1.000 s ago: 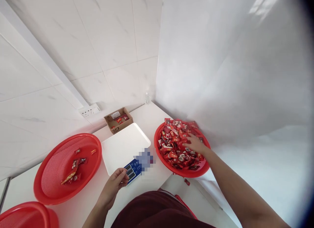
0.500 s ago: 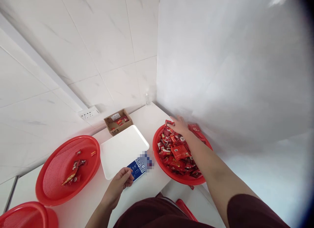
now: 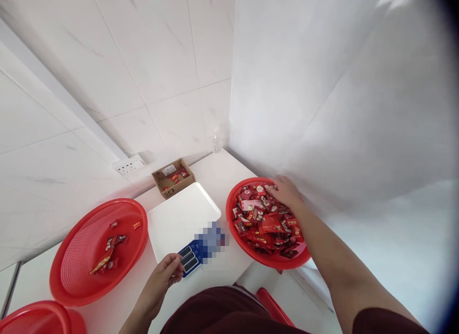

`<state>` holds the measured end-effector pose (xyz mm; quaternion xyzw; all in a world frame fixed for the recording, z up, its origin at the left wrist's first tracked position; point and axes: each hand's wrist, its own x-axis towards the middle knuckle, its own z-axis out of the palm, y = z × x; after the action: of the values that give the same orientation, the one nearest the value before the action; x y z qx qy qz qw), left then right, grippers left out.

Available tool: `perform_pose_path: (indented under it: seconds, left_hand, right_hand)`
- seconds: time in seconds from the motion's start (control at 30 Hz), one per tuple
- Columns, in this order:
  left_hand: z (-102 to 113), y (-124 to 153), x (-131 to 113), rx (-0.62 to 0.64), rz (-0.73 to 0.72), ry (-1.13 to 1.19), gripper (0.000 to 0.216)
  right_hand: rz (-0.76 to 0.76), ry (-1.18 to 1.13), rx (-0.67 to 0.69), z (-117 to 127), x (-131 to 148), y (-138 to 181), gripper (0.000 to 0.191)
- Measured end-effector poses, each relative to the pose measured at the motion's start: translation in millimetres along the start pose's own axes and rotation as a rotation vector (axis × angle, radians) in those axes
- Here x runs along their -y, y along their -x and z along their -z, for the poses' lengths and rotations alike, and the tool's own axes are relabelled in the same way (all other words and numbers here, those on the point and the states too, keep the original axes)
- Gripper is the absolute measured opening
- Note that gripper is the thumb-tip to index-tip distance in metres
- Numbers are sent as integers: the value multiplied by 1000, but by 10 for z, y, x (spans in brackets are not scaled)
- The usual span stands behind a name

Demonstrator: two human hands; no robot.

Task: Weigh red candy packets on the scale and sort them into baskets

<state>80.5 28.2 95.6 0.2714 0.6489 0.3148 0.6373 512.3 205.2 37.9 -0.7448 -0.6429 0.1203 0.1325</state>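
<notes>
My right hand (image 3: 287,193) lies over the far right rim of a red plastic basket (image 3: 231,214) full of small red-wrapped snack packets (image 3: 268,224). Its fingers are slightly blurred but look spread, the thumb over the packets. My left hand (image 3: 167,274) is closed with curled fingertips, at the near edge of a white weighing scale (image 3: 179,214) with a blue display panel (image 3: 190,260). Whether anything is pinched in those fingers I cannot make out. Part of the panel is pixelated.
To the left, a tilted red basket (image 3: 59,276) holds a few packets, with another red basket (image 3: 39,307) nearer. Behind the scale stand a small cardboard box (image 3: 179,186) of packets and a clear bottle (image 3: 216,143). White walls meet behind the table; a socket strip (image 3: 129,165) is on the left wall.
My right hand has moved right, from above the packets to the basket's rim, and packets near that rim no longer show there. My left hand has shifted slightly left and down.
</notes>
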Motion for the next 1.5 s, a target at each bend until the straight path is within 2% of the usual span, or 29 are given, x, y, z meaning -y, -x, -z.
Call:
perform_pose_path:
  seconds: [0.07, 0.13, 0.23, 0.33, 0.43, 0.53, 0.63, 0.7, 0.73, 0.87, 0.93, 1.07, 1.13, 1.2, 1.23, 1.33, 1.4, 1.5]
  left_hand:
    - [-48, 6, -38, 15, 0, -23, 42]
    - [-99, 12, -76, 35, -8, -29, 43]
    - [-148, 6, -89, 59, -15, -25, 42]
    - [-147, -20, -46, 67, -26, -39, 40]
    - [-119, -48, 0, 92, -24, -56, 41]
    - [-115, -53, 9, 131, -16, -70, 39]
    - [-147, -27, -10, 157, -19, -78, 37]
    - [-162, 2, -22, 167, -32, -79, 36]
    - [-159, 18, -24, 169, -39, -78, 36]
    - [-58, 75, 20, 152, -53, -60, 37]
    - [32, 96, 66, 136, -46, -43, 37]
    - [191, 115, 141, 108, -30, -7, 37]
    - [224, 111, 145, 103, -30, 1, 37]
    - [210, 102, 122, 108, -36, 1, 38]
    - [185, 97, 104, 114, -41, -1, 38]
    - [63, 82, 42, 150, -63, -8, 38]
    - [-18, 70, 17, 188, -79, -8, 38]
    - [-63, 67, 19, 225, -97, 1, 38]
  right_hand:
    - [-90, 84, 24, -17, -147, -57, 55]
    - [-120, 123, 77, -107, -193, 32, 55]
    - [-61, 95, 119, -255, -97, 379, 54]
    - [78, -28, 172, -303, 45, 762, 52]
    - [113, -127, 120, -277, 137, 947, 54]
    - [-28, -70, 46, -294, 252, 871, 67]
    - [-56, -18, 191, -399, 426, 684, 78]
    - [-34, -5, 271, -483, 521, 603, 74]
    - [-24, 2, 265, -516, 547, 589, 67]
    - [40, -33, 75, -532, 478, 671, 42]
    - [19, -88, -11, -467, 392, 726, 34]
    - [-207, -261, -176, -245, 312, 743, 28]
    - [-339, -470, -252, -120, 369, 725, 25]
    - [-445, -797, -244, -17, 506, 720, 22]
    - [-477, -979, -189, 14, 607, 725, 21]
    - [-510, -1397, 133, -23, 1031, 770, 21]
    - [-526, -1511, 297, -171, 1395, 804, 22]
    - [-565, -1543, 372, -518, 1993, 827, 21]
